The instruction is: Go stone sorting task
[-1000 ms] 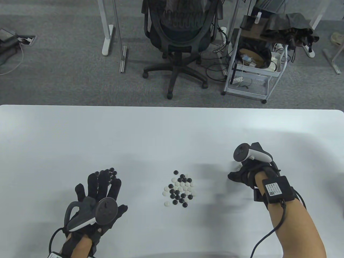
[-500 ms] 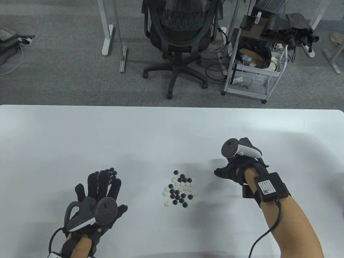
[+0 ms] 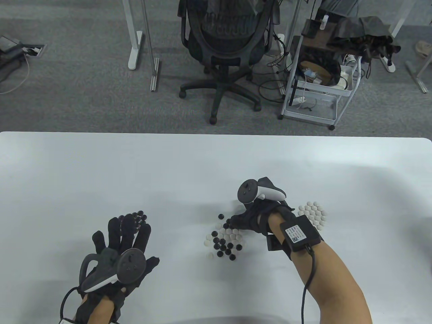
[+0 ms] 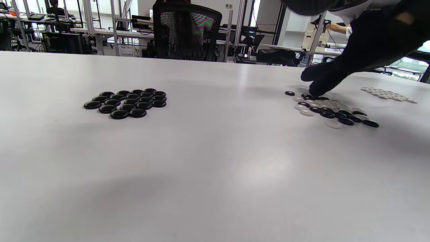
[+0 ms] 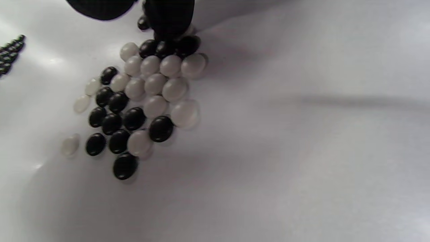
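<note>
— Where are the stones?

— A mixed pile (image 3: 225, 240) of black and white lies mid-desk (image 3: 189, 162). A black group (image 4: 127, 102) sits to the left, a white group (image 3: 313, 213) to the right, well apart.

— And the right hand (image 3: 251, 219)?

— Its fingertips (image 5: 169, 20) are down on the far edge of the mixed pile. From here I can't tell whether they pinch a stone or just touch it.

— The left hand (image 3: 125, 243)?

— Flat, fingers spread and straight, lying just short of the black group, holding nothing.
</note>
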Action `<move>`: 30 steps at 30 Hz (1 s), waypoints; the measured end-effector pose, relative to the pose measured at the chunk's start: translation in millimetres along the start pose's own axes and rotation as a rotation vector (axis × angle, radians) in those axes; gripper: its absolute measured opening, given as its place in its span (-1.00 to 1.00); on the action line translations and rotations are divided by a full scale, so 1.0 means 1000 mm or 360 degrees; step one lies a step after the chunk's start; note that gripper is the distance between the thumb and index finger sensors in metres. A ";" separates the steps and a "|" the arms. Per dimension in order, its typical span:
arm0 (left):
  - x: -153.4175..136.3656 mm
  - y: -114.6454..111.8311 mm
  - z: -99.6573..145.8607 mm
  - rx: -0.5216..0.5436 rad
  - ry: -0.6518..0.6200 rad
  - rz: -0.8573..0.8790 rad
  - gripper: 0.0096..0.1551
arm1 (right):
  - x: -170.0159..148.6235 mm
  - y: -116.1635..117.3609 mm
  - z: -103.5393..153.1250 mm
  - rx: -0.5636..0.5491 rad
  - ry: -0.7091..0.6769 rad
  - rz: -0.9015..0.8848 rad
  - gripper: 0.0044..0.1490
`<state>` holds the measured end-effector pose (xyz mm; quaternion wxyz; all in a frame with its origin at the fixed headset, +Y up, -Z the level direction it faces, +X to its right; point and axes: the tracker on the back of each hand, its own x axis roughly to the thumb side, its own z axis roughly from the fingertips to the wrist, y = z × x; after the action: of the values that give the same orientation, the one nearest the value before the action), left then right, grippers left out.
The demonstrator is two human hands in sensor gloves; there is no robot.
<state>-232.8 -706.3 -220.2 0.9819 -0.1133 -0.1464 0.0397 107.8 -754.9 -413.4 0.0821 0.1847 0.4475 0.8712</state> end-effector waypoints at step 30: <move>0.006 -0.003 -0.004 -0.0044 -0.0022 -0.0046 -0.05 | -0.141 0.025 0.090 -0.0057 0.0502 0.0023 -0.25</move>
<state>-226.2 -709.1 -221.3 0.9797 -0.1244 -0.1554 0.0245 273.2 -745.6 -379.8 0.0079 0.0472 0.4378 0.8978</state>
